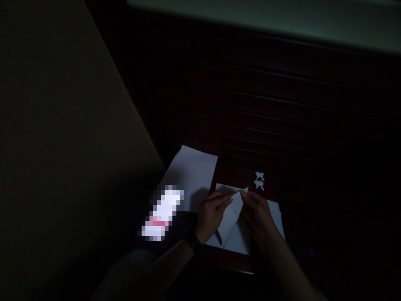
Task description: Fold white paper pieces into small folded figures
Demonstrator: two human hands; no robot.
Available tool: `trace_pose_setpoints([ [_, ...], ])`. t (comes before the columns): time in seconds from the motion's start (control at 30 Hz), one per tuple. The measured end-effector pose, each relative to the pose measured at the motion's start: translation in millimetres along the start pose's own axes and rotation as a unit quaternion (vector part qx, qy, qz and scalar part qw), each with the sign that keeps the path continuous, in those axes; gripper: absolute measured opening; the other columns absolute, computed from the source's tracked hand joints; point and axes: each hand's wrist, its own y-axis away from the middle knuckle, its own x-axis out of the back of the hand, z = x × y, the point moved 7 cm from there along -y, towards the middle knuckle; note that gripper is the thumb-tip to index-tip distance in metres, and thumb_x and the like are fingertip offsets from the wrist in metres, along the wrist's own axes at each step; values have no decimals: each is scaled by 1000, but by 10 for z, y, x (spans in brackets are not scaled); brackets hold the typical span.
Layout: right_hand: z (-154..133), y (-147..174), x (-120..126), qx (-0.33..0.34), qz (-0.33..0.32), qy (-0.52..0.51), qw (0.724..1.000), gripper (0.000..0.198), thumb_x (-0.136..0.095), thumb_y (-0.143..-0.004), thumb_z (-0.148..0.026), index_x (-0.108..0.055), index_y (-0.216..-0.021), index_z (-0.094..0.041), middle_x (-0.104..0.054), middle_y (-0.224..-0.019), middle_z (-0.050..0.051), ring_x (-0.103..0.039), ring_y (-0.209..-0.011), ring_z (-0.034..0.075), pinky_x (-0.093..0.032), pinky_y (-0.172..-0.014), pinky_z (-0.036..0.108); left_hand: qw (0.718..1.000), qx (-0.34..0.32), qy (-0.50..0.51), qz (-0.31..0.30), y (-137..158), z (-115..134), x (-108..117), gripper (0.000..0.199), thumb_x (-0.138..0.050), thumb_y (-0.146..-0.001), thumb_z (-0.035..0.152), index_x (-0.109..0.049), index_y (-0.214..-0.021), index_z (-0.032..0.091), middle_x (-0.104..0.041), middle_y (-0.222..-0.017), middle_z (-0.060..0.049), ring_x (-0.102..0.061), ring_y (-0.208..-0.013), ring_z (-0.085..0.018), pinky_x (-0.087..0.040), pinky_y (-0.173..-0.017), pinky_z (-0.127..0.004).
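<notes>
Both hands are on a folded sheet of white paper (236,207), raised over another white sheet (240,242) that lies on the dark table. My right hand (258,211) pinches the paper near its pointed upper corner. With fingers together, my left hand (213,213) grips the paper's upper left edge; a dark band is around that wrist. Just beyond my right hand lie two small folded paper pieces (259,184). A slim dark object (218,238) rests on the lower sheet; I cannot make out its kind in the dim light.
Large white sheets (196,171) lie at the back left. A bright, pixelated screen (163,215) glows left of my left hand. More white paper (276,217) shows right of my right wrist. Dark slatted wood (266,100) rises behind, and a pale wall (62,104) stands left.
</notes>
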Motion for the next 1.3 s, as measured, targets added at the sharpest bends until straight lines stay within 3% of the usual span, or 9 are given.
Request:
trace_pose_setpoints([
  [0.23, -8, 6, -13, -11, -15, -9, 1000, 16, -71, -69, -34, -67, -75, -19, -67, -73, 3, -61, -63, 16, -48, -59, 28, 1000, -7, -3, 7, 0, 21, 11, 21, -54, -84, 26, -68, -99, 26, -64, -90, -3, -60, -83, -15, -50, -72, -25],
  [0.53, -1, -103, 214, 20, 26, -7, 999, 18, -73, -67, -32, -69, -78, -18, -67, -75, 3, -59, -63, 13, -48, -57, 24, 999, -35, -26, 2, 22, 8, -2, 23, -52, -85, 26, -67, -102, 26, -63, -88, -3, -59, -80, -14, -49, -67, -23],
  [1.3, 0, -124, 226, 63, 22, 33, 997, 16, -68, -73, -29, -69, -85, -18, -66, -74, 3, -60, -63, 14, -49, -61, 27, 998, -39, -45, 3, 24, 22, 5, 22, -52, -85, 24, -67, -101, 26, -62, -87, -2, -58, -77, -13, -48, -64, -23],
])
